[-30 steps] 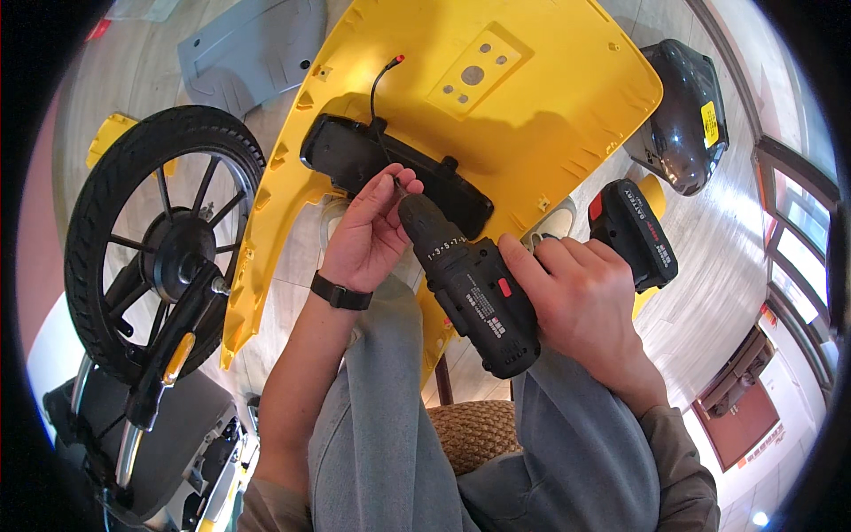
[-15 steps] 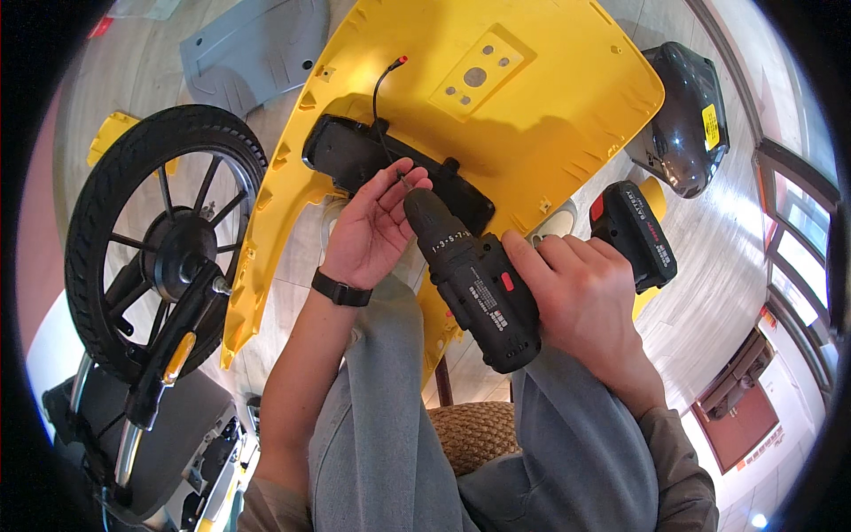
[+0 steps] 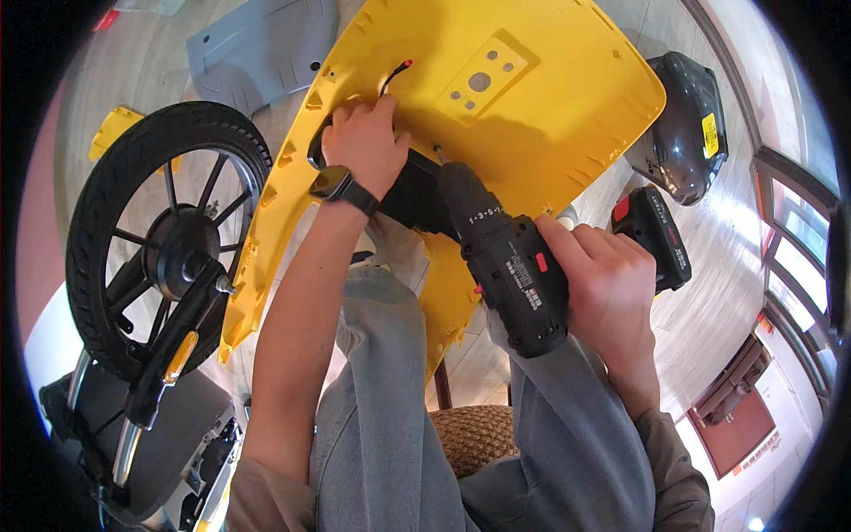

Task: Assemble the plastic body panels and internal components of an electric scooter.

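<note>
The yellow body panel (image 3: 532, 115) lies tilted across my knees, its inner face up, stretching from beside the wheel to the far right. At the far left stands a spoked wheel with a black tyre (image 3: 164, 235), still on its fork, its rim just beside the panel's ribbed lower edge. Above it a grey plastic cover (image 3: 257, 49) lies on the floor. My left hand (image 3: 359, 146), with a black watch (image 3: 341, 188) on the wrist, presses down on the black part (image 3: 412, 199) mounted on the panel; the fingers curl over its upper end, clenched on it as far as I can tell, since the hand hides the grip itself. A thin black wire with a red tip (image 3: 396, 73) rises just past my fingertips. Next comes the black cordless drill (image 3: 505, 262), its bit meeting the panel right beside the black part. My right hand (image 3: 607, 293) is closed tight around the drill's handle, forefinger stretched along the body. The drill's battery pack (image 3: 651, 235) juts out past my knuckles. Farther right a dark glossy cover (image 3: 687, 129) rests on the floor, near the panel's corner.
</note>
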`<state>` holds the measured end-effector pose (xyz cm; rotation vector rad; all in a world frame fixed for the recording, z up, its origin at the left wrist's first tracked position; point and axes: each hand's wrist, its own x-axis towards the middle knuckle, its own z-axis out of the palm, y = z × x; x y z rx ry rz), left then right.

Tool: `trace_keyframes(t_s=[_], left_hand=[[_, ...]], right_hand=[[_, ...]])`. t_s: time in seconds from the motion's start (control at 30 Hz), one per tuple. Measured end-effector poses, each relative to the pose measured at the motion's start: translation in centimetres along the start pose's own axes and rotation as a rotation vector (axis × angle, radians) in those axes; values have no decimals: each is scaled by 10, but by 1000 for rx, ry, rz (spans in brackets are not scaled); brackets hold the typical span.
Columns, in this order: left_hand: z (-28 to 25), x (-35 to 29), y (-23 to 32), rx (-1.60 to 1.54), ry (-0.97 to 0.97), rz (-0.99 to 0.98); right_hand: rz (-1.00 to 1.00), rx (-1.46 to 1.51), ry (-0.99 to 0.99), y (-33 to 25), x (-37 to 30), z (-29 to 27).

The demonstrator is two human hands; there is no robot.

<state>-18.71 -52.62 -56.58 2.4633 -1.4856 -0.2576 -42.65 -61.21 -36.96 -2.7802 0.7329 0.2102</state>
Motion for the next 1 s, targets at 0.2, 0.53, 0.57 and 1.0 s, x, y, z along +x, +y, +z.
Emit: trace_keyframes(t_s=[0.2, 0.53, 0.57, 1.0], left_hand=[[-5, -25, 3, -356, 90, -229], [-12, -116, -7, -374, 106, -315], [-11, -118, -6, -272, 125, -232], [-7, -130, -20, -225, -37, -190]], right_hand=[[-25, -48, -17, 9, 7, -5], [-333, -152, -116, 10, 71, -15], [-357, -153, -138, 8, 79, -12], [-420, -232, -256, 5, 123, 37]])
